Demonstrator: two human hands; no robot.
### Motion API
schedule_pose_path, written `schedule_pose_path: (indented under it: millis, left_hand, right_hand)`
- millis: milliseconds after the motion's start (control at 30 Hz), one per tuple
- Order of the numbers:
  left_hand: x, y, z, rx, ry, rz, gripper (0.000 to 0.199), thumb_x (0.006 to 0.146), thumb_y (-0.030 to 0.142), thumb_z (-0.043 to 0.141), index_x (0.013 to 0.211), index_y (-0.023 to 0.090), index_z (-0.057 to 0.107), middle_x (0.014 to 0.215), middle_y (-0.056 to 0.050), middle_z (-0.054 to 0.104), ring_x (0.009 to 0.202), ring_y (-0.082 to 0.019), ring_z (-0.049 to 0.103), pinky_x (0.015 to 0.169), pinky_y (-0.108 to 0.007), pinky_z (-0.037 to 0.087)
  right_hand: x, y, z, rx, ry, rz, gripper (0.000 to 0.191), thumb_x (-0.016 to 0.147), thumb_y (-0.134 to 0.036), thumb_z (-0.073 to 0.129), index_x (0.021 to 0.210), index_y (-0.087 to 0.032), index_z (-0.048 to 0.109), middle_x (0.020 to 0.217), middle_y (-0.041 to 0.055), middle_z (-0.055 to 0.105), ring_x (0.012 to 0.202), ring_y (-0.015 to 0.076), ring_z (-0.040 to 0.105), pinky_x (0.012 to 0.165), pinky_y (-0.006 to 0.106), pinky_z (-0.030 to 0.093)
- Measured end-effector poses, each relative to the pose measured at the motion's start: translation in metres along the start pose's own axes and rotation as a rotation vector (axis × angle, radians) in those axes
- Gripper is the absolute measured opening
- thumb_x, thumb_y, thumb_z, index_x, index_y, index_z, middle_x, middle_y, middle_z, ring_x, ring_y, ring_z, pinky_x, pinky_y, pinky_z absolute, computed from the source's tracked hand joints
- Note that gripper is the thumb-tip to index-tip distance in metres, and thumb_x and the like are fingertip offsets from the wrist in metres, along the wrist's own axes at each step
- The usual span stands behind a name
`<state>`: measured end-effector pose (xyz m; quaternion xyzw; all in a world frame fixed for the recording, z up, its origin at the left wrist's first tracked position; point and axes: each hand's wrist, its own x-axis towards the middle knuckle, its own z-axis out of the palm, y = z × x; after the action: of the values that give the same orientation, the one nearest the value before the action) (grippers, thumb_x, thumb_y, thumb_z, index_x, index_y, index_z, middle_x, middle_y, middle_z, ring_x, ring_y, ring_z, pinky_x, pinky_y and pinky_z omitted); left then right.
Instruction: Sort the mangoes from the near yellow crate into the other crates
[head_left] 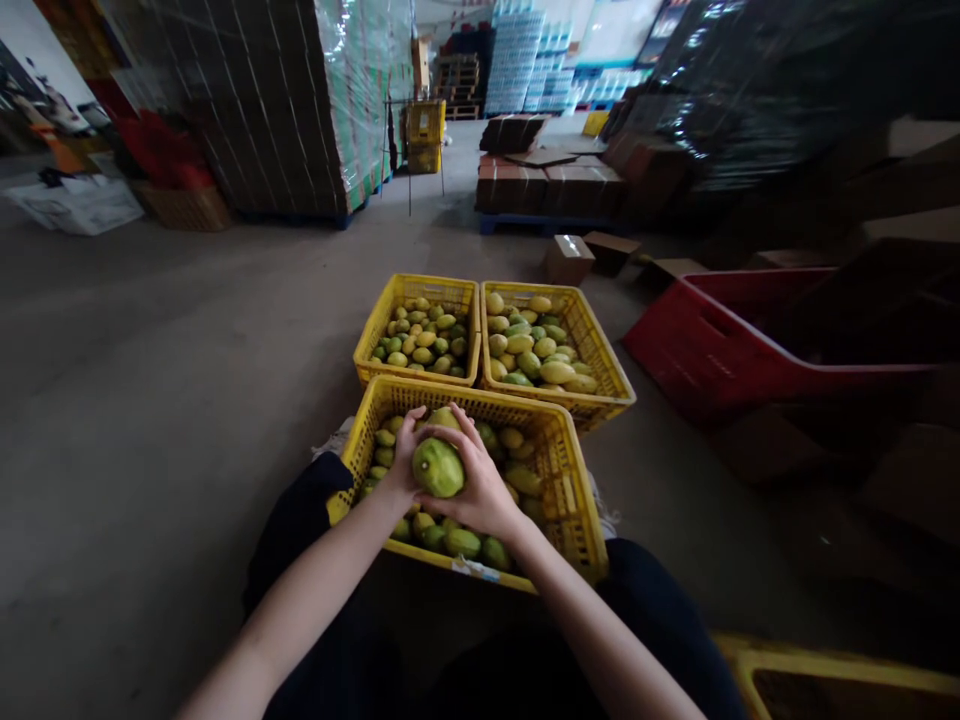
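Both forearms reach in from the near edge, over dark-clad knees, to the near yellow crate (559,470), which stands on the concrete floor (150,400) between the legs and holds green and yellow fruit. Beyond it, side by side and touching its far rim, stand two more yellow crates: the far left crate (375,335) with small fruit, the far right crate (600,360) with larger ones. To the right lies a red crate (705,350), tilted. Over the near crate, the left hand (403,460) and right hand (480,480) are closed around one green fruit (437,468), gripping it from either side, with the right fingers (465,432) curled over its top, just above the heap
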<state>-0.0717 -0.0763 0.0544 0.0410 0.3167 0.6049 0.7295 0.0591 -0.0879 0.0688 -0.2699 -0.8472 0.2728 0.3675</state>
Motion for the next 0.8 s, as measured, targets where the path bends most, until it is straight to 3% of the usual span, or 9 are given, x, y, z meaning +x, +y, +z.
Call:
schedule_pose_path:
  millis: [100, 200, 400, 500, 600, 733, 800]
  left_hand:
    - [0.001, 0.005, 0.008, -0.095, 0.010, -0.026, 0.031, 0.087, 0.034, 0.045, 0.089, 0.011, 0.065, 0.079, -0.010, 0.070, 0.086, -0.023, 0.070, 0.084, -0.033, 0.055]
    - [0.000, 0.015, 0.021, -0.180, 0.076, 0.059, 0.029, 0.090, 0.038, 0.048, 0.098, 0.014, 0.062, 0.084, -0.009, 0.071, 0.085, -0.021, 0.070, 0.081, -0.033, 0.057]
    - [-0.009, 0.035, 0.031, -0.305, 0.097, 0.118, 0.022, 0.091, 0.032, 0.048, 0.088, 0.017, 0.063, 0.078, -0.003, 0.069, 0.078, -0.015, 0.068, 0.078, -0.027, 0.056]
    - [-0.015, 0.034, 0.031, -0.181, 0.110, 0.207, 0.021, 0.085, 0.027, 0.049, 0.076, 0.017, 0.064, 0.070, -0.002, 0.066, 0.070, -0.013, 0.065, 0.071, -0.024, 0.055]
    - [-0.019, 0.030, 0.032, 0.091, 0.044, 0.382, 0.027, 0.080, 0.028, 0.047, 0.063, 0.016, 0.064, 0.063, -0.004, 0.065, 0.066, -0.016, 0.065, 0.066, -0.026, 0.053]
    - [-0.022, 0.027, 0.034, 0.352, -0.051, 0.587, 0.033, 0.078, 0.033, 0.047, 0.061, 0.015, 0.069, 0.061, -0.006, 0.067, 0.071, -0.019, 0.067, 0.071, -0.028, 0.052]
    - [-0.022, 0.026, 0.033, 0.397, -0.069, 0.616, 0.037, 0.078, 0.036, 0.046, 0.061, 0.014, 0.071, 0.066, -0.007, 0.070, 0.070, -0.019, 0.067, 0.071, -0.027, 0.052]
  right_hand:
    - [-0.003, -0.006, 0.000, -0.004, 0.108, 0.035, 0.070, 0.060, -0.042, 0.081, 0.121, -0.025, 0.050, 0.127, 0.0147, 0.059, 0.131, 0.0370, 0.046, 0.109, 0.057, 0.035]
    - [-0.004, -0.010, -0.011, 0.057, 0.219, 0.124, 0.069, 0.058, -0.037, 0.083, 0.117, -0.028, 0.050, 0.114, 0.0095, 0.065, 0.108, 0.0322, 0.062, 0.094, 0.048, 0.050]
    - [0.002, -0.001, -0.037, 0.145, 0.440, 0.239, 0.066, 0.061, -0.033, 0.084, 0.115, -0.029, 0.047, 0.111, 0.0040, 0.063, 0.100, 0.0252, 0.063, 0.091, 0.041, 0.050]
    - [0.004, 0.007, -0.038, 0.174, 0.464, 0.252, 0.067, 0.060, -0.035, 0.085, 0.114, -0.028, 0.046, 0.111, 0.0040, 0.061, 0.103, 0.0253, 0.061, 0.095, 0.042, 0.048]
    - [0.005, 0.009, -0.034, 0.207, 0.448, 0.251, 0.067, 0.060, -0.034, 0.084, 0.114, -0.027, 0.046, 0.113, 0.0049, 0.060, 0.106, 0.0259, 0.060, 0.096, 0.043, 0.047]
    - [0.005, 0.007, -0.028, 0.194, 0.408, 0.222, 0.067, 0.062, -0.032, 0.084, 0.115, -0.028, 0.044, 0.116, 0.0060, 0.061, 0.106, 0.0261, 0.060, 0.096, 0.044, 0.048]
    - [0.004, 0.007, -0.026, 0.173, 0.380, 0.198, 0.067, 0.062, -0.031, 0.083, 0.116, -0.028, 0.043, 0.116, 0.0062, 0.062, 0.107, 0.0261, 0.061, 0.095, 0.044, 0.048]
